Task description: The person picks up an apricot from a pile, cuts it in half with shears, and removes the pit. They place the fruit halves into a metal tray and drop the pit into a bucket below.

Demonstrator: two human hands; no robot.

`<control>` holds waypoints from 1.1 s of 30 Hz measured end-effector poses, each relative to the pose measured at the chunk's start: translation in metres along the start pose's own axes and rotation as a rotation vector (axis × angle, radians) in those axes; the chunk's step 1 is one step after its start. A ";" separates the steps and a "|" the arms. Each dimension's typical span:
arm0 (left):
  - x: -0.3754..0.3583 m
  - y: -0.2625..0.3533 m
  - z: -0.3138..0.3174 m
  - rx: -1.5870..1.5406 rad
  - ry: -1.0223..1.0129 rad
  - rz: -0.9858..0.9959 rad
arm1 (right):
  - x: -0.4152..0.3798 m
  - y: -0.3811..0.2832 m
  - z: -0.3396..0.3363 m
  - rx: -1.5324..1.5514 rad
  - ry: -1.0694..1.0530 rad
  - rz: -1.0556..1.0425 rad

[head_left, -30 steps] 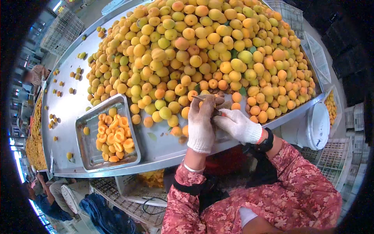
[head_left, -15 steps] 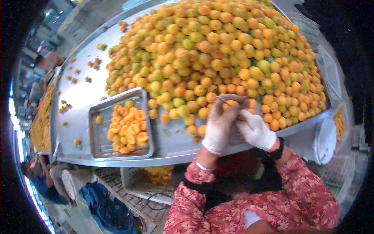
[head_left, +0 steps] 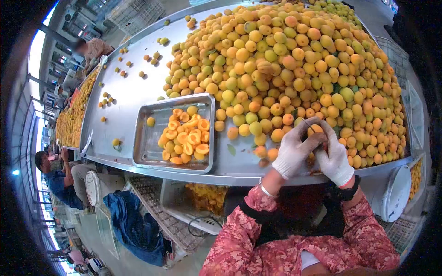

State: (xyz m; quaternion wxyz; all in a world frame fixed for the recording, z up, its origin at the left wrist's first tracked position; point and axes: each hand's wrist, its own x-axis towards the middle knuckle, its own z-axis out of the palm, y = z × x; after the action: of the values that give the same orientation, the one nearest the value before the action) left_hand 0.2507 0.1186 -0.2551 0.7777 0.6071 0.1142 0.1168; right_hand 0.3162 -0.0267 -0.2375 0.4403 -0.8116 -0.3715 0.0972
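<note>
Both my hands wear white gloves with soiled fingertips and meet above the near edge of a metal table. My left hand (head_left: pixel 298 148) is closed around an apricot (head_left: pixel 315 129), partly covered by the fingers. My right hand (head_left: pixel 334 158) presses against it, its fingers closed on a thin metal tool (head_left: pixel 309 125) that slants up across the apricot; its handle is hidden. Behind the hands rises a big heap of whole apricots (head_left: pixel 285 60). To the left, a metal tray (head_left: pixel 143 133) holds pitted apricot halves (head_left: pixel 184 135) and a single fruit apart at its left side.
Loose apricots lie scattered on the table (head_left: pixel 119 87). A white bucket (head_left: pixel 397 193) stands at the right edge. Below the table are a crate of apricot pieces (head_left: pixel 207 195) and blue cloth (head_left: pixel 133 225). One person (head_left: pixel 60 177) sits at the left; another (head_left: pixel 94 50) is farther back.
The view has swung left, so the table and tray sit farther right. My hands have drawn closer together around the apricot, and the thin tool now crosses it.
</note>
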 end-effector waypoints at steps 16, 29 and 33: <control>0.003 -0.016 -0.002 0.146 0.001 0.215 | 0.002 0.013 -0.001 0.069 -0.107 -0.030; -0.002 0.002 0.005 -0.099 0.038 -0.040 | 0.006 0.006 -0.007 0.136 -0.165 0.024; -0.004 0.009 0.008 -0.051 0.068 0.051 | 0.008 0.003 -0.012 0.209 -0.193 0.036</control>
State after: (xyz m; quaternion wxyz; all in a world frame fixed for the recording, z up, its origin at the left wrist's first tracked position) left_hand 0.2490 0.1121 -0.2442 0.7854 0.5854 0.1219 0.1600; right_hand 0.3296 -0.0299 -0.2312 0.4827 -0.7548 -0.3855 0.2208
